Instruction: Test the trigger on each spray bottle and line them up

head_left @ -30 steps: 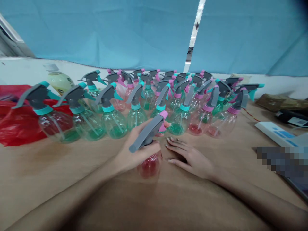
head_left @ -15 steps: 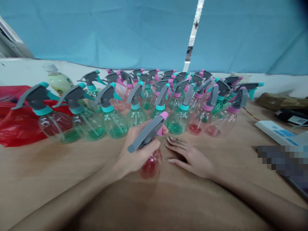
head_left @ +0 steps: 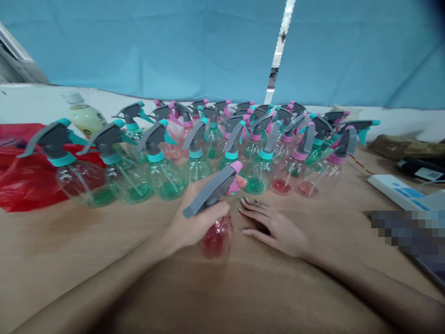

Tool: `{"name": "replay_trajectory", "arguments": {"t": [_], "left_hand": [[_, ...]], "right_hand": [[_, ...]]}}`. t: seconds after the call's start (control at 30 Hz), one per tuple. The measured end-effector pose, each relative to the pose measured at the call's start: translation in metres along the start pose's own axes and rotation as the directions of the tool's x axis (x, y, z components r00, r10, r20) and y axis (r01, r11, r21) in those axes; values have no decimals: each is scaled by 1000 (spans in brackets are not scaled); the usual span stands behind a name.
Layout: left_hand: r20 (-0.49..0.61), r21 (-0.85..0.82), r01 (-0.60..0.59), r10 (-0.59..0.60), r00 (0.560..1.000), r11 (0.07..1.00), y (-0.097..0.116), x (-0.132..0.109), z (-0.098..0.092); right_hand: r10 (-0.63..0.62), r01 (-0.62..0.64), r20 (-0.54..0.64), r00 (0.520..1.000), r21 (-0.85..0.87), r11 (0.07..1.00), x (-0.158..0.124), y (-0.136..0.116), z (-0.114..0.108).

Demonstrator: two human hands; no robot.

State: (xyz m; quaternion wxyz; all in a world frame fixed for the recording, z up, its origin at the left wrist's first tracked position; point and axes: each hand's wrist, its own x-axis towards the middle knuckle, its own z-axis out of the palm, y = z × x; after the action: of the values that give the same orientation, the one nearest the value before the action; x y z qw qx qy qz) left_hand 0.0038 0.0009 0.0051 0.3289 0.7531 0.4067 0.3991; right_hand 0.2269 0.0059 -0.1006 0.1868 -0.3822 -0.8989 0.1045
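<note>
My left hand [head_left: 198, 220] is wrapped round the neck of a pink spray bottle [head_left: 216, 239] with a grey and pink trigger head. Its neck is hidden by my fingers, and the bottle's lower part shows below them against the table. To the right of that bottle, my right hand [head_left: 276, 226] lies flat on the table with its fingers stretched out, holding nothing. Just beyond both hands stands a row of spray bottles, among them a green one [head_left: 257, 178] and a pink one [head_left: 283, 181], each with a little coloured area at the base.
More spray bottles crowd behind the front row. A red plastic bag [head_left: 31, 185] and a bottle of pale yellow liquid [head_left: 85, 118] are at the left. On the right lie a white and blue box [head_left: 399, 190], a black item [head_left: 422, 168] and a blurred-out dark object [head_left: 410, 236].
The held spray bottle has shifted very slightly to the left with my left hand, and a fingertip near its nozzle has moved a little. My right hand stays in place.
</note>
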Motion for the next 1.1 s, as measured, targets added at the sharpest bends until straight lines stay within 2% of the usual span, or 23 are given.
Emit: {"name": "replay_trajectory", "arguments": {"t": [0.2,0.87,1.1], "left_hand": [[-20,-15,-64,64,998,998,-1,-1,4],[59,-119,28,-21,998,992,-1,0,4],[80,-160,21,-8,997,987,-3,1,3]], "right_hand": [[-4,4,-7,1000,16,1000,0,0,0],[1,-1,-13,1000,25,1000,0,0,0],[-8,8,-7,1000,22,1000,0,0,0]]}}
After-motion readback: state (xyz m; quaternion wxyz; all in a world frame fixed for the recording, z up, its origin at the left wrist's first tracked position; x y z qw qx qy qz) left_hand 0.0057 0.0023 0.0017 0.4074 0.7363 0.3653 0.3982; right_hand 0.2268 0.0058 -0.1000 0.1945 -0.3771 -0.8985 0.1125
